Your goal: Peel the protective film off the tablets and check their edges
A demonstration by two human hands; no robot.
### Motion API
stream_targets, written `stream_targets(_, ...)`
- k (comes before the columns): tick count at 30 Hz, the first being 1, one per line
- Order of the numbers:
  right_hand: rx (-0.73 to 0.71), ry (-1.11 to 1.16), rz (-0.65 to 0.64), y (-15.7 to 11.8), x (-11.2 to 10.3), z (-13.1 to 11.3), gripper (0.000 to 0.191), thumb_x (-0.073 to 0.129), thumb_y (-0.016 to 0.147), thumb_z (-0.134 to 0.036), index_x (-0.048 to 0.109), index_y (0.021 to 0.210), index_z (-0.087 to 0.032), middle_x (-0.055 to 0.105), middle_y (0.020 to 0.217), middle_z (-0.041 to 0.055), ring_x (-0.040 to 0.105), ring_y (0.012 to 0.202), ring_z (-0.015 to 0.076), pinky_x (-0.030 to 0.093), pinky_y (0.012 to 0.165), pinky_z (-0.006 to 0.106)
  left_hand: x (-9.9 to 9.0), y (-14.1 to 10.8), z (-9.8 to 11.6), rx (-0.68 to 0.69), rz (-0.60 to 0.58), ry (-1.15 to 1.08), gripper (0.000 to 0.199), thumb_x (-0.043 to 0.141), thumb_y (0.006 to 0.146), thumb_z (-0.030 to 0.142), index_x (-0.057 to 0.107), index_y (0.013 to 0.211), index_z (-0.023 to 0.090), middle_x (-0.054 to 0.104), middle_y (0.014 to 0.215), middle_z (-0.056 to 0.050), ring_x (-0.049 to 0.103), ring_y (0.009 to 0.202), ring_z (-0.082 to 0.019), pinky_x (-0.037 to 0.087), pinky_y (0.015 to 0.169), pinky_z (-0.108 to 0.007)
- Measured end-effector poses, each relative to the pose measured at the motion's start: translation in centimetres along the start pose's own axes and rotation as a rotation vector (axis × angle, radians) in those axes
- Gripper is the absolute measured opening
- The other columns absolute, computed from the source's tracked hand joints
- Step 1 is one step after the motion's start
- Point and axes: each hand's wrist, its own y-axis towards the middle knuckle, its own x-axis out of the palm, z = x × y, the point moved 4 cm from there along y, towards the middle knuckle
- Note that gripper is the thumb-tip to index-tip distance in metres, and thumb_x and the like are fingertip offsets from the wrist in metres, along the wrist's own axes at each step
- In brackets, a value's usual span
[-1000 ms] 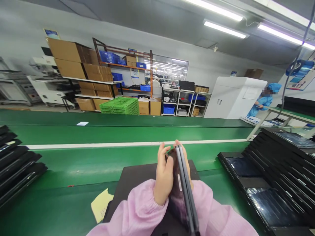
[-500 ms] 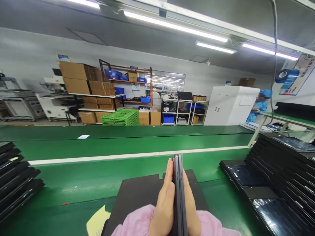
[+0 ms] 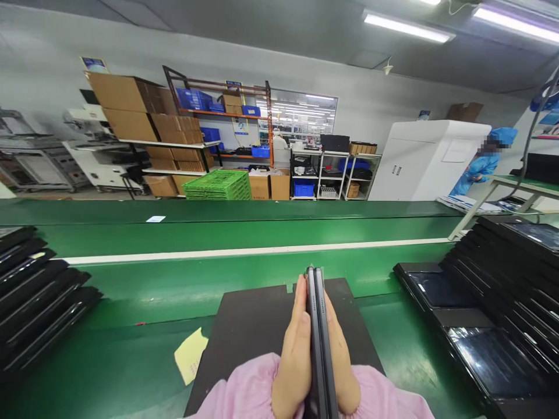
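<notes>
Across from the shelves, a person in pink sleeves holds a pair of tablets between two flat palms, right over the black mat in the middle of the green bench. The tablets stand on edge, side by side, with a thin line showing between them and their narrow rims turned up. The left hand lies along the outer face of one, fingers straight and pointing away from the body, thumb raised alongside; the right hand lies against the outer face of the other. The grip is narrow, just as wide as the two tablets together. Whether their lower edges touch the mat, I cannot tell. Just beside the mat's left edge lies a yellow paper note with some writing, too small to read. Off to the right, a tall stack of black trays leans in steps, the lowest one showing dark, glossy screens; another stack rises at the left. Beyond the bench sit green crates and a white cabinet, with a co-worker in blue near it.
</notes>
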Motion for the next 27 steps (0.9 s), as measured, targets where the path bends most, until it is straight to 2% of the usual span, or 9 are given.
stream_targets(7, 0.116, 0.032, 0.011, -0.3, 0.4, 1.7, 0.046, 0.023, 0.097, -0.025, 0.026, 0.143, -0.027, 0.037, 0.143, -0.0011, 0.039, 0.129, 0.0196, 0.041, 0.106, 0.034, 0.2, 0.2, -0.6, -0.050, 0.007, -0.013, 0.055, 0.033, 0.090, 0.050, 0.032, 0.140, 0.026, 0.028, 0.150, 0.002, 0.024, 0.137, -0.016, 0.016, 0.115, -0.029)
stream_targets(12, 0.179, 0.093, 0.025, 0.4, 0.2, 1.9, 0.045, 0.025, 0.097, -0.026, 0.032, 0.141, -0.025, 0.040, 0.141, 0.0014, 0.041, 0.127, 0.0191, 0.041, 0.105, 0.035, 0.3, 1.2, -0.8, -0.042, 0.005, 0.047, 0.058, 0.032, 0.091, 0.048, 0.031, 0.141, 0.019, 0.028, 0.150, -0.002, 0.024, 0.137, -0.015, 0.016, 0.115, -0.027)
stream_targets(17, 0.309, 0.111, 0.040, 1.1, 0.8, 4.2, 0.043, 0.027, 0.096, -0.030, 0.041, 0.136, -0.019, 0.047, 0.137, 0.0044, 0.045, 0.125, 0.0180, 0.043, 0.103, 0.033, 0.2, 2.9, -2.9, -0.188, 0.071, 0.011, 0.056, 0.031, 0.093, 0.041, 0.028, 0.141, 0.014, 0.028, 0.150, -0.005, 0.024, 0.137, -0.016, 0.016, 0.115, -0.031)
stream_targets(21, 0.390, 0.128, 0.008, 0.8, 1.2, 6.3, 0.045, 0.025, 0.096, -0.031, 0.041, 0.134, -0.012, 0.045, 0.137, 0.0102, 0.043, 0.126, 0.0180, 0.042, 0.103, 0.034, 0.2, 3.5, -4.1, -0.268, 0.093, 0.010, 0.052, 0.032, 0.093, 0.037, 0.033, 0.139, 0.014, 0.029, 0.149, -0.005, 0.024, 0.137, -0.015, 0.016, 0.115, -0.029)
stream_targets(23, 0.330, 0.054, 0.010, 0.9, 0.5, 6.0, 0.045, 0.023, 0.097, -0.026, 0.035, 0.137, -0.012, 0.044, 0.138, 0.0122, 0.044, 0.125, 0.0178, 0.042, 0.103, 0.035, 0.2, 3.5, -4.3, -0.255, 0.091, -0.007, 0.050, 0.033, 0.093, 0.038, 0.035, 0.139, 0.017, 0.031, 0.149, -0.004, 0.025, 0.137, -0.015, 0.016, 0.115, -0.029)
stream_targets(24, 0.245, -0.026, -0.006, 1.2, -0.1, 5.3, 0.044, 0.024, 0.096, -0.023, 0.035, 0.137, -0.014, 0.043, 0.139, 0.0120, 0.044, 0.126, 0.0184, 0.042, 0.103, 0.037, 0.1, 3.6, -4.4, -0.242, 0.092, -0.024, 0.050, 0.034, 0.093, 0.038, 0.036, 0.138, 0.018, 0.032, 0.148, -0.004, 0.026, 0.137, -0.016, 0.017, 0.114, -0.029)
stream_targets(25, 0.123, -0.132, -0.054, 1.5, -0.8, 4.2, 0.043, 0.027, 0.095, -0.019, 0.037, 0.136, -0.018, 0.042, 0.140, 0.0105, 0.041, 0.127, 0.0196, 0.039, 0.105, 0.041, -0.1, 3.6, -4.5, -0.232, 0.093, -0.045, 0.049, 0.037, 0.092, 0.039, 0.038, 0.137, 0.020, 0.033, 0.148, -0.003, 0.027, 0.136, -0.017, 0.018, 0.114, -0.029)
stream_targets(27, -0.183, -0.385, -0.255, 2.2, -1.8, 1.4, 0.042, 0.036, 0.090, -0.011, 0.048, 0.129, -0.024, 0.040, 0.141, 0.0069, 0.032, 0.133, 0.0241, 0.028, 0.109, 0.051, -0.5, 3.7, -5.0, -0.248, 0.074, -0.098, 0.048, 0.046, 0.088, 0.039, 0.044, 0.133, 0.022, 0.038, 0.145, -0.003, 0.031, 0.134, -0.019, 0.021, 0.113, -0.031)
